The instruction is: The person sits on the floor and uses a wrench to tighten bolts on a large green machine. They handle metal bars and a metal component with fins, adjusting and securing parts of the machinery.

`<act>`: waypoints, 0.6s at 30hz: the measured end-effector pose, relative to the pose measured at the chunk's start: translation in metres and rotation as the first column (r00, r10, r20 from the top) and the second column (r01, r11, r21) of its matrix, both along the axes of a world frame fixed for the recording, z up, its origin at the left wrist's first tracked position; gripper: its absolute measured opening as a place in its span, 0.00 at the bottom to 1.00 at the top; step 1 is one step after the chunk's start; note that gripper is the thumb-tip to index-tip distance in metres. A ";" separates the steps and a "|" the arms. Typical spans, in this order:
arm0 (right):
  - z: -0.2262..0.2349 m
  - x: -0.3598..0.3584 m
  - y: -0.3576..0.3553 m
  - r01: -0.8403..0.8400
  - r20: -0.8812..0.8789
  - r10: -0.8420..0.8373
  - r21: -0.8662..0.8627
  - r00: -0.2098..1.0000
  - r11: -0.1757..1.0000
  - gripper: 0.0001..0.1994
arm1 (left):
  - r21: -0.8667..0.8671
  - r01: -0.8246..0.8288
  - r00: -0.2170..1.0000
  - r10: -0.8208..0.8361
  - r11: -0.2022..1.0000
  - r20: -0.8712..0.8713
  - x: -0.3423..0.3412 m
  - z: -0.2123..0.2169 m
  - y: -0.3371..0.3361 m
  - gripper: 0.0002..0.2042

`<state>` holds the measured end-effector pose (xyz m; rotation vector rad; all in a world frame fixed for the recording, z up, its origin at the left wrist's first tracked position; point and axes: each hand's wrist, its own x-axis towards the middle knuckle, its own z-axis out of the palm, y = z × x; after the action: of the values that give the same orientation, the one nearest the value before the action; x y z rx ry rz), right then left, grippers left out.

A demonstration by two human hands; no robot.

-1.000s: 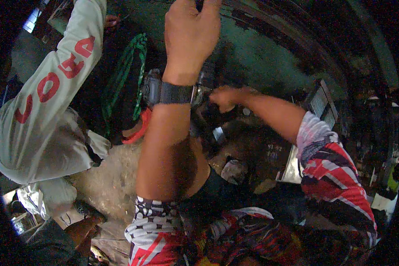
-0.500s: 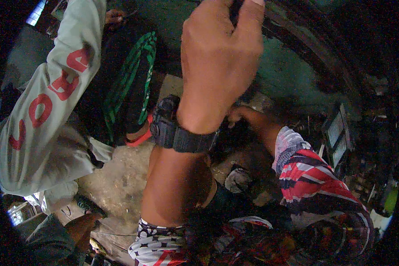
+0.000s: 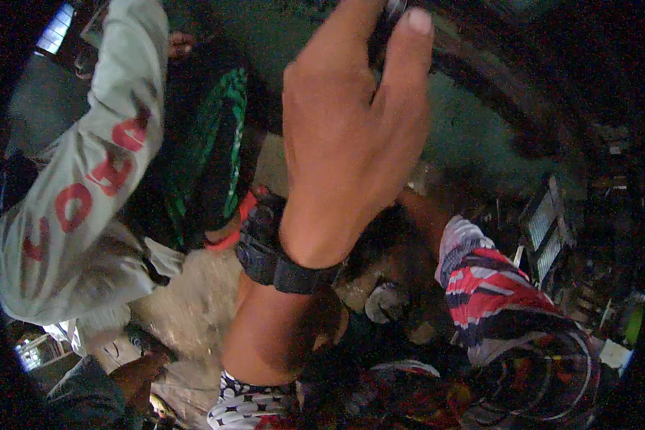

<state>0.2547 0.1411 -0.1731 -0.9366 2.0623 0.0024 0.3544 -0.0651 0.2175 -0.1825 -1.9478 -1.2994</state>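
A dark, metal-rimmed object (image 3: 391, 12) is pinched between thumb and finger of the raised left hand (image 3: 355, 136) and could be dropped if pressure were eased; the hidden right hand's grip cannot be told.

The left hand (image 3: 355, 136), a black watch (image 3: 283, 274) at its wrist, holds a dark object (image 3: 393, 10) between thumb and fingers; the right forearm (image 3: 426, 216) passes behind; a co-worker's pale, red-lettered sleeve (image 3: 111, 136) occupies the left
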 end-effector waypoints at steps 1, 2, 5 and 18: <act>-0.003 0.008 0.011 0.010 -0.006 -0.010 -0.001 1.000 1.000 0.21 | -0.013 -0.016 0.999 0.016 1.000 -0.032 -0.002 -0.001 0.001 0.17; -0.002 0.010 0.010 0.004 -0.013 -0.004 -0.006 1.000 1.000 0.21 | -0.028 -0.057 0.991 0.053 0.998 -0.123 -0.005 -0.001 -0.003 0.14; 0.009 0.023 0.009 0.018 -0.025 -0.019 -0.035 1.000 0.999 0.21 | 0.101 0.158 0.985 -0.163 0.982 0.047 -0.003 0.011 -0.009 0.14; 0.220 0.016 -0.101 0.200 -0.209 -0.841 -0.916 0.500 0.347 0.18 | 0.492 0.036 0.993 -0.088 0.870 0.083 0.036 -0.079 -0.036 0.14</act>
<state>0.2706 0.0402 0.0464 -0.6174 3.1029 -1.3447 0.3905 -0.1013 0.1380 0.0790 -1.6360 -1.8327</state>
